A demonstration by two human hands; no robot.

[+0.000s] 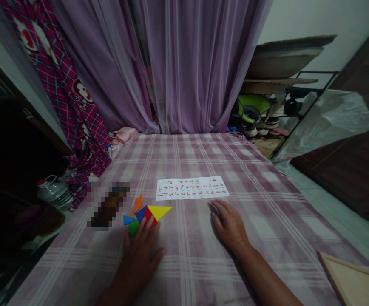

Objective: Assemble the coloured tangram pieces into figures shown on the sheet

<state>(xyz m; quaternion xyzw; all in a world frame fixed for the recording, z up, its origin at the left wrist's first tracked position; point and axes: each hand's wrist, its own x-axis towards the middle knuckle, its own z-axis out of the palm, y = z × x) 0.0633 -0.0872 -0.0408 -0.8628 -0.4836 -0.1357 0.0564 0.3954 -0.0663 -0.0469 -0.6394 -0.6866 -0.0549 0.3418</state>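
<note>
- I am looking down on a table under a purple checked cloth (203, 161), which is taking up most of the view, with violet curtains (184, 63) hanging behind it.
- A wooden tray (355, 282) is lying at the near right corner, well apart from the pieces, probably set aside.
- A pattern sheet (192, 188) is lying flat in the middle, facing me, likely so it reads easily.
- My left hand (138, 259) is resting flat and spread wide, gripping nothing, fingertips touching the tangram pieces (143, 212).
- My right hand (231, 225) is lying palm down, fingers loosely together, holding nothing, just below the sheet.
- The coloured pieces are sitting clustered just left of the sheet, the yellow triangle (159, 210) pointing toward it.
</note>
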